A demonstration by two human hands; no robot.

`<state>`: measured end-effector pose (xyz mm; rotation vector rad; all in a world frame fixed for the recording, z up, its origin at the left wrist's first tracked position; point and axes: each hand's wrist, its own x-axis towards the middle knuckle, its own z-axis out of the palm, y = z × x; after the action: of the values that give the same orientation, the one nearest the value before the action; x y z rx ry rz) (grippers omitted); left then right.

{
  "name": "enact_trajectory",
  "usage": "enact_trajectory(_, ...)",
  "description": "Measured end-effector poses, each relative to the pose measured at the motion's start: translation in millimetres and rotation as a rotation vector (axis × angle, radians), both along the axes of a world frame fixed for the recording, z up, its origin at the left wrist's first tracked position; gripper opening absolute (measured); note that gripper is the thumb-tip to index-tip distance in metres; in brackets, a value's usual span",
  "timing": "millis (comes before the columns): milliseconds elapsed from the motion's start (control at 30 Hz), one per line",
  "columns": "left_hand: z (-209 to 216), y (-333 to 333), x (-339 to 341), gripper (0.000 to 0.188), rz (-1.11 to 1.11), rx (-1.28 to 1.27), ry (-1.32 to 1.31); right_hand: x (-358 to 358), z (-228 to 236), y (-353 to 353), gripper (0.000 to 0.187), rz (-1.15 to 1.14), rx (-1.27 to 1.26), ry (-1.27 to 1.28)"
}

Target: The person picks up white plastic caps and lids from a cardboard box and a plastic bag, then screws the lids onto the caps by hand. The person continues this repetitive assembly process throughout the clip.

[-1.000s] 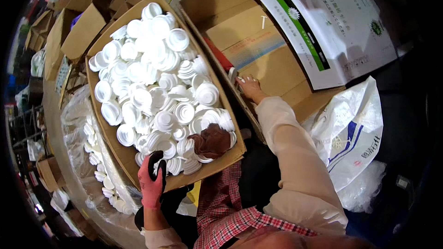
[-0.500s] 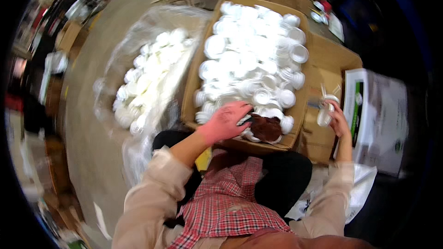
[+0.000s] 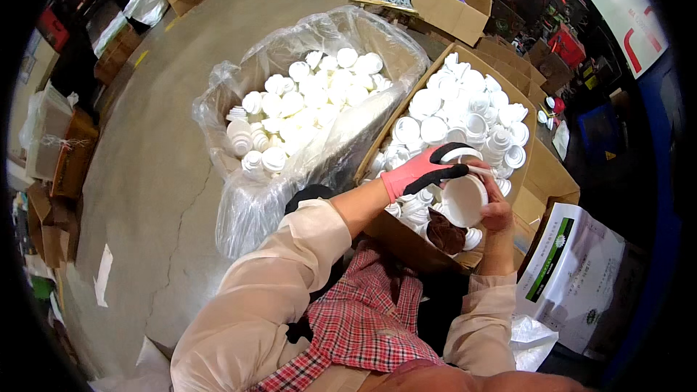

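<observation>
Both hands meet above the near part of a cardboard box (image 3: 532, 141) heaped with white round plastic pieces (image 3: 457, 105). My left hand (image 3: 425, 172), in a pink glove with black fingertips, is closed around a white round plastic piece (image 3: 462, 154). My bare right hand (image 3: 496, 210) grips another white plastic piece (image 3: 465, 201), whose wide round face is turned up toward me. The two pieces are close together, and I cannot tell whether they are joined. Below them, a crumpled brown cloth (image 3: 446, 232) lies on the heap.
To the left, a box lined with clear plastic film (image 3: 250, 221) holds more off-white round pieces (image 3: 308, 94). A white carton with a green stripe (image 3: 581, 276) stands at the right. Open cardboard boxes (image 3: 454, 3) sit at the back. A paper strip (image 3: 103, 276) lies on the floor.
My right hand has come in from the right with its white piece. My left hand has risen from the heap beside the cloth, now holding a piece. The view has turned.
</observation>
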<state>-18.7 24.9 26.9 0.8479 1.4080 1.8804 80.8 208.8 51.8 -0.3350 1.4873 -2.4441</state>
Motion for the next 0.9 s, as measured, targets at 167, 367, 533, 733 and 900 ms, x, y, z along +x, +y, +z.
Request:
enact_trajectory(167, -16.8, 0.4, -0.8, 0.047, 0.332, -0.190, 0.349, -18.5, -48.4, -1.8, 0.068, -0.250, 0.089, -0.185)
enact_trajectory(367, -19.2, -11.9, -10.9, 0.078, 0.050, -0.163, 0.428, -23.8, -41.0, -4.1, 0.017, -0.452, 0.446, -0.156)
enact_trajectory(533, -17.2, 0.7, -7.3, 0.080, -0.145, -0.054, 0.278, -17.0, -24.7, -6.7, 0.016, -0.230, 0.534, -0.105)
enact_trajectory(733, -20.7, -9.5, -14.1, 0.067, -0.170, -0.373, 0.144, -11.4, -28.5, 20.3, 0.019, -0.148, 0.894, 0.280)
enact_trajectory(900, -30.4, -16.3, -31.5, 0.090, 0.091, -0.446, 0.523, -6.0, -25.6, 40.1, 0.018, -0.561, 0.552, -0.014)
